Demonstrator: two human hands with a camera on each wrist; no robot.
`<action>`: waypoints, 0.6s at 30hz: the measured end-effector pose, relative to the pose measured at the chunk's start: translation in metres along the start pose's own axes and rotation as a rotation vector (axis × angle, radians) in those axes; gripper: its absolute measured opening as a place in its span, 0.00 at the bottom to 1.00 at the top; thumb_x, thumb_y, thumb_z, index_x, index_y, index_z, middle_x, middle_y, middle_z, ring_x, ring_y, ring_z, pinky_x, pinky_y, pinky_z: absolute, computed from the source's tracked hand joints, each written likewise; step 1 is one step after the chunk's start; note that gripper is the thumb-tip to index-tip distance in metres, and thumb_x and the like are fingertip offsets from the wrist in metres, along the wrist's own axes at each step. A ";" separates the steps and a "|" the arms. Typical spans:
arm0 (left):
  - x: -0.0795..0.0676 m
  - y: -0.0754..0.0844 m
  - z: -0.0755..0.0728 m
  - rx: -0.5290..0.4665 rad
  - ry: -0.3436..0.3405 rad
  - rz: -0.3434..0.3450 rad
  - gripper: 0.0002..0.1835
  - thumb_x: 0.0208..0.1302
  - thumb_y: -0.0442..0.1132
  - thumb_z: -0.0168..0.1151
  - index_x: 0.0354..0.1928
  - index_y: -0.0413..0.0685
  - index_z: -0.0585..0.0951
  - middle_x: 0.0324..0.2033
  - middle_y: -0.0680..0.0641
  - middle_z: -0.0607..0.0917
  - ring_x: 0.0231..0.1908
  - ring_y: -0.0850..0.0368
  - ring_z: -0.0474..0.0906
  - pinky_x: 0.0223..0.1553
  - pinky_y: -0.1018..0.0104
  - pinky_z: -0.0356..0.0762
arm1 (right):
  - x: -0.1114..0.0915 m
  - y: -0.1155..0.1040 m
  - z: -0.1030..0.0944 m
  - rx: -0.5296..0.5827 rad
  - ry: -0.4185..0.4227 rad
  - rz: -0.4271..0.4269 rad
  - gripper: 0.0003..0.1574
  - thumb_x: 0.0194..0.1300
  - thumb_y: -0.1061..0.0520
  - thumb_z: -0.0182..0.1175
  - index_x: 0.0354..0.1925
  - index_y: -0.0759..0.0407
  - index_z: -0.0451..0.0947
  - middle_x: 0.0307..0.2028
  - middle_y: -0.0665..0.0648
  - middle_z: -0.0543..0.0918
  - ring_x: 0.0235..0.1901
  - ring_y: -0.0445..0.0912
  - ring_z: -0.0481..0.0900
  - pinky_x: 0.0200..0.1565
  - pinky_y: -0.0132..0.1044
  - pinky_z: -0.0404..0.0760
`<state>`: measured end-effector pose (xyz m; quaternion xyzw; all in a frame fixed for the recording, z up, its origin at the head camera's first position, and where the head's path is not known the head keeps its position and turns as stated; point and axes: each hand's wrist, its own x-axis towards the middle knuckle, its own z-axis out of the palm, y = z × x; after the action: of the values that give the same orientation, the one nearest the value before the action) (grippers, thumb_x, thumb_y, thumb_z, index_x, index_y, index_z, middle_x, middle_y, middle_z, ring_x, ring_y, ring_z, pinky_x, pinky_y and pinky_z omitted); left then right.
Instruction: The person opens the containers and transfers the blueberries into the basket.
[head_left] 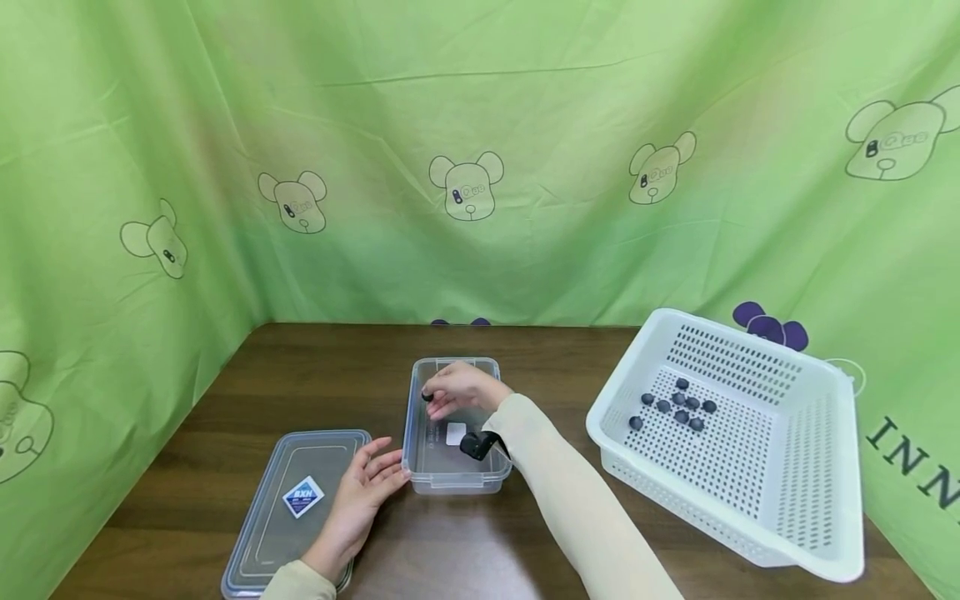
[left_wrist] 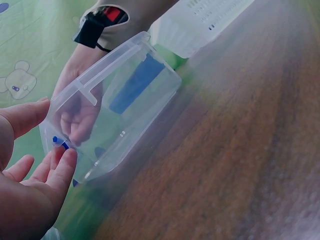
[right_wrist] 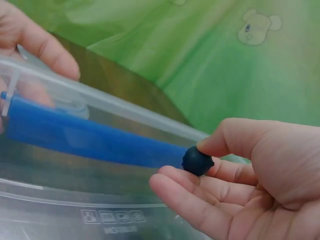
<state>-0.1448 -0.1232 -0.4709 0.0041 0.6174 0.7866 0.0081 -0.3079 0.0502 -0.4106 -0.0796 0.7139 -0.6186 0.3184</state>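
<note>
A clear plastic box point(head_left: 457, 482) stands on the table, a white square label point(head_left: 455, 433) on its floor. My right hand point(head_left: 463, 387) is over the inside of the box. Between thumb and fingers it pinches one small dark blueberry point(right_wrist: 197, 161), close to the box's blue side strip point(right_wrist: 90, 140). My left hand point(head_left: 360, 492) is at the near left corner of the box, its fingertips touching the wall and its fingers loosely extended. Several more dark blueberries point(head_left: 681, 417) lie in a white perforated basket point(head_left: 817, 475) to the right.
A clear lid point(head_left: 262, 533) with a blue rim and a blue-and-white sticker point(head_left: 303, 497) lies left of the box, partly behind my left forearm. The brown wooden table point(head_left: 352, 367) ends at a green printed curtain point(head_left: 360, 267).
</note>
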 end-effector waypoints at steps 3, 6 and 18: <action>0.000 0.000 0.000 0.002 -0.001 0.003 0.35 0.60 0.22 0.62 0.67 0.29 0.59 0.50 0.37 0.80 0.44 0.59 0.80 0.46 0.71 0.79 | -0.006 -0.007 -0.005 0.007 0.003 -0.017 0.10 0.69 0.69 0.51 0.43 0.77 0.75 0.21 0.60 0.80 0.22 0.46 0.82 0.34 0.39 0.86; 0.000 0.000 0.000 0.003 -0.001 0.005 0.34 0.61 0.22 0.63 0.67 0.29 0.59 0.50 0.38 0.80 0.44 0.59 0.80 0.46 0.71 0.79 | -0.014 -0.016 -0.012 -0.006 0.011 -0.036 0.17 0.70 0.68 0.51 0.51 0.82 0.72 0.22 0.60 0.81 0.22 0.46 0.82 0.36 0.40 0.86; -0.001 -0.001 0.001 -0.002 0.004 0.002 0.35 0.60 0.22 0.62 0.67 0.29 0.59 0.48 0.40 0.80 0.43 0.60 0.79 0.46 0.71 0.78 | -0.042 -0.036 -0.059 -0.013 0.051 -0.077 0.23 0.74 0.66 0.47 0.60 0.84 0.66 0.27 0.62 0.82 0.27 0.48 0.84 0.41 0.40 0.85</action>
<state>-0.1438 -0.1225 -0.4717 0.0031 0.6168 0.7871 0.0058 -0.3180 0.1125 -0.3604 -0.0932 0.7223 -0.6274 0.2755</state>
